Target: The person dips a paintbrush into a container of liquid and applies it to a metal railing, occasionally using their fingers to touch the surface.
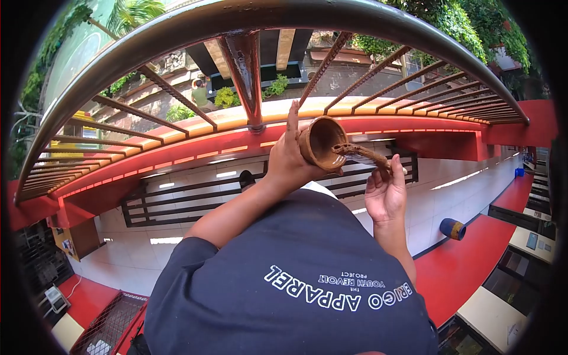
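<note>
At the front of the dark shirt [284, 254], pinched between thumb and fingers of the right hand [387, 198]: slender brown piece [364, 155], long axis crosswise, far end at the pot mouth. Cupped in the left hand [287, 157], one digit extended, apparently for steady access: brown pot [306, 145], mouth toward the right hand and partly upward, axis roughly crosswise; beyond, metal railing [242, 19].

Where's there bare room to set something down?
Bare: the white tiles between the black rails and banded drum; the red strip between that drum and the cream panels. Crowded: left hand, brown pot, brown piece and right hand, bunched together.
</note>
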Action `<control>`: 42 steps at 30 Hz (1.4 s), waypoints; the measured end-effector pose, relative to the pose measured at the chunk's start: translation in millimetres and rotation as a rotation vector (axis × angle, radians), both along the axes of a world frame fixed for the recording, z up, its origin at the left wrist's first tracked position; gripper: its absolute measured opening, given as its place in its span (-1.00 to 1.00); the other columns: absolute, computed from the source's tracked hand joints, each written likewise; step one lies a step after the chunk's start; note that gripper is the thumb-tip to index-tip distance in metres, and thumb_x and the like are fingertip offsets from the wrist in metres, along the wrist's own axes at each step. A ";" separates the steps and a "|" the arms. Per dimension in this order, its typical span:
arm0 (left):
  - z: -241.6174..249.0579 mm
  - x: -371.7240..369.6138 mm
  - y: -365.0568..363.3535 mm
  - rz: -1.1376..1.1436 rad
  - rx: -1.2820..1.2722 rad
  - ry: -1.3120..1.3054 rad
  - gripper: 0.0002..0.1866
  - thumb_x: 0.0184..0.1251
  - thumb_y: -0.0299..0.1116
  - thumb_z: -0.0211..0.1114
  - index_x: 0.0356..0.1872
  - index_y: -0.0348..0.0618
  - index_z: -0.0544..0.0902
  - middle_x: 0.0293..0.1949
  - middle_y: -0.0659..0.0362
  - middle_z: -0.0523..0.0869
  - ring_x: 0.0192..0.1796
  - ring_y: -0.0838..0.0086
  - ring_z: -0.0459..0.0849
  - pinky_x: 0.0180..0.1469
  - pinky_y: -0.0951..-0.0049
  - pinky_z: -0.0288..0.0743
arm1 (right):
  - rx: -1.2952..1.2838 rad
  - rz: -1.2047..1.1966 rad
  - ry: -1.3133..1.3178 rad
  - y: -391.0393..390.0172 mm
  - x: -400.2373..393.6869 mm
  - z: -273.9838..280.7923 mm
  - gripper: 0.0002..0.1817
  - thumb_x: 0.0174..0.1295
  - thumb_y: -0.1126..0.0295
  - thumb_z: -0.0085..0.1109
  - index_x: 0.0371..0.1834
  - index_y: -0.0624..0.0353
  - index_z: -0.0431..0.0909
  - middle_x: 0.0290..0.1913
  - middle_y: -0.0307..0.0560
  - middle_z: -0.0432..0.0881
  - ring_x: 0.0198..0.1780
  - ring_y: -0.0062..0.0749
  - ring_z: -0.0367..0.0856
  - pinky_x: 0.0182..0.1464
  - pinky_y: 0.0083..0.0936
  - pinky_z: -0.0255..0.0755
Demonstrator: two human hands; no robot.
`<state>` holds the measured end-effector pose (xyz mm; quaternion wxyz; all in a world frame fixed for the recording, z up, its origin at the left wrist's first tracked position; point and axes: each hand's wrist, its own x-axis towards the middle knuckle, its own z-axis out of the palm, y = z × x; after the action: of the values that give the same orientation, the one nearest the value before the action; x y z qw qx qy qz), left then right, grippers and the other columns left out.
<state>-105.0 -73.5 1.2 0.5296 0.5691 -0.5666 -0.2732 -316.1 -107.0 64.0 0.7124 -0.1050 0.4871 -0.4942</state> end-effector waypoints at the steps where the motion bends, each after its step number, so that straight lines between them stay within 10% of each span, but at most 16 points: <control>1: 4.8 1.3 2.6 -0.006 0.021 -0.010 0.54 -0.24 -0.22 0.74 0.50 -0.22 -0.46 0.01 0.05 0.67 0.02 0.26 0.71 0.16 0.29 0.51 | 0.004 -0.001 -0.024 1.1 2.9 0.7 -0.80 0.29 0.15 0.33 -0.28 -0.03 0.58 -0.41 -0.25 0.71 -0.45 -0.54 0.67 -0.36 -0.59 0.60; 26: 27.5 84.5 48.3 -0.332 0.187 0.210 0.63 -0.37 -0.33 0.79 0.52 -0.05 -0.49 0.16 0.05 0.59 0.21 0.33 0.61 0.33 0.22 0.42 | -0.230 -0.335 -0.589 -2.2 -7.9 -79.5 -0.82 0.39 0.28 0.18 -0.20 0.15 0.67 -0.24 -0.12 0.78 -0.23 -0.44 0.78 -0.12 -0.52 0.71; 42: 27.1 104.5 63.4 -0.238 0.179 0.126 0.63 -0.37 -0.27 0.79 0.53 -0.08 -0.47 0.14 0.04 0.60 0.18 0.29 0.64 0.28 0.24 0.47 | -0.943 -0.477 -0.185 -82.9 -2.5 -26.4 -0.82 0.32 0.52 0.20 -0.06 0.14 0.47 -0.13 0.07 0.69 -0.16 -0.12 0.76 -0.07 -0.29 0.72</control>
<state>-0.5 -10.1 28.3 0.4754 0.5245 -0.5689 -0.4186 -318.6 -189.9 37.6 0.4957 -0.2563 0.1578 -0.8147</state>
